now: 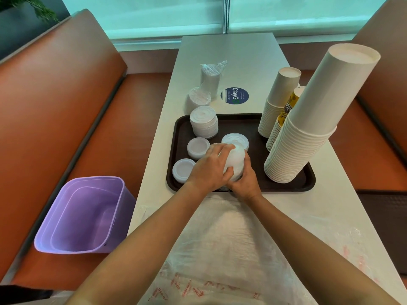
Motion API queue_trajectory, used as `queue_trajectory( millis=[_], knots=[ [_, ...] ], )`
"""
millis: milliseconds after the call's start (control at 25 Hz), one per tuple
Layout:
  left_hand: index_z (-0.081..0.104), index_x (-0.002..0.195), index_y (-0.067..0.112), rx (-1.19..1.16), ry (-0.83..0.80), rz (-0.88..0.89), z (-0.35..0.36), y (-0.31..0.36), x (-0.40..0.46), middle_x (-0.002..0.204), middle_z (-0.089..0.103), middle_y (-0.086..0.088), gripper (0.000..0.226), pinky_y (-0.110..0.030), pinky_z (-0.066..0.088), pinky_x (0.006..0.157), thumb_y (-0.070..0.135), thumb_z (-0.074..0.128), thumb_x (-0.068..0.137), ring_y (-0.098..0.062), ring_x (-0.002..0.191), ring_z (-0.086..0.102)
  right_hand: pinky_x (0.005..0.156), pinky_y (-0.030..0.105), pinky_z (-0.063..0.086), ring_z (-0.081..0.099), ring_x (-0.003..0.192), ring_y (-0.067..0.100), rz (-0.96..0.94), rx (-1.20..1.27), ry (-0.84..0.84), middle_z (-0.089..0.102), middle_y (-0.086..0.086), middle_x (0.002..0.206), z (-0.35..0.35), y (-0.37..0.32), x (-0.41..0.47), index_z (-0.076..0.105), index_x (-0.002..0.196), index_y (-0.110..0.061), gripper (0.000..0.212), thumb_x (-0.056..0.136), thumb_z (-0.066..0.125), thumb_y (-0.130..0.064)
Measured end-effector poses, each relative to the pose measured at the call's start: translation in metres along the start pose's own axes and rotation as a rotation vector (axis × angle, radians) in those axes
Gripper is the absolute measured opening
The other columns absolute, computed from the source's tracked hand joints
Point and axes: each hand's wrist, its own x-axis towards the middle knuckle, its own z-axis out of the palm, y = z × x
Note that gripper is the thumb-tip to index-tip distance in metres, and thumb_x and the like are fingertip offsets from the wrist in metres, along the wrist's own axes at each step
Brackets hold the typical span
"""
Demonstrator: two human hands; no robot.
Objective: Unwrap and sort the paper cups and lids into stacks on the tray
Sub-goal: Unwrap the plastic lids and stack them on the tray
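Observation:
A dark brown tray (pixel 253 122) lies on the white table. My left hand (pixel 209 167) and my right hand (pixel 245 180) together grip a stack of white lids (pixel 235 160) over the tray's front middle. Just behind it a lid pile (pixel 234 138) rests on the tray. A taller lid stack (pixel 203 122) stands at the tray's back left, with two low lid stacks (pixel 198 147) (pixel 182 170) in front of it. Tall stacks of upside-down white paper cups (pixel 308 119) (pixel 277 100) fill the tray's right side, a yellow printed cup stack (pixel 286 111) between them.
Two plastic-wrapped lid sleeves (pixel 210 78) (pixel 198 99) lie on the table beyond the tray, beside a round blue sticker (pixel 235 95). Loose clear plastic wrap (pixel 231 249) covers the near table. A purple bin (pixel 86 214) sits on the orange bench at left.

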Motion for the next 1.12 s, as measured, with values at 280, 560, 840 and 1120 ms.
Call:
queue_trajectory(
  millis=[280,560,840,1120],
  knots=[
    [0.055,0.118,-0.002,-0.205,0.313,-0.174,-0.007,-0.010,0.002,0.117,0.056,-0.023,0.037,-0.032,0.042,0.093,0.004,0.062,0.083,-0.036,0.108,0.054,0.102,0.042,0.044,0.048,0.121,0.018,-0.023,-0.025,-0.008,0.046,0.000,0.135,-0.003,0.003,0.000,0.026,0.142,-0.028,0.103,0.055,0.071,-0.057],
    [0.037,0.134,0.008,-0.516,0.382,-0.896,-0.032,-0.062,-0.006,0.131,0.050,-0.018,0.043,-0.033,0.040,0.091,0.015,0.052,0.094,-0.034,0.116,0.049,0.107,0.038,0.040,0.045,0.123,0.014,-0.005,0.001,-0.009,0.043,-0.007,0.131,-0.002,0.004,0.001,0.028,0.142,-0.027,0.097,0.059,0.078,-0.039],
    [0.043,0.135,0.010,-0.431,0.005,-0.955,-0.013,-0.078,-0.013,0.133,0.049,-0.017,0.042,-0.034,0.037,0.094,0.020,0.047,0.094,-0.034,0.120,0.045,0.107,0.040,0.040,0.046,0.123,0.017,-0.005,-0.012,-0.003,0.045,-0.002,0.135,-0.001,0.005,0.002,0.027,0.141,-0.028,0.097,0.059,0.077,-0.040],
    [0.045,0.137,0.012,-0.141,-0.042,-0.924,-0.006,-0.076,-0.020,0.136,0.039,-0.016,0.048,-0.040,0.035,0.099,0.032,0.048,0.093,-0.034,0.124,0.036,0.107,0.043,0.040,0.044,0.124,0.017,0.004,-0.020,-0.020,0.042,-0.005,0.135,-0.001,0.006,0.003,0.024,0.142,-0.031,0.098,0.062,0.081,-0.037]
  ],
)
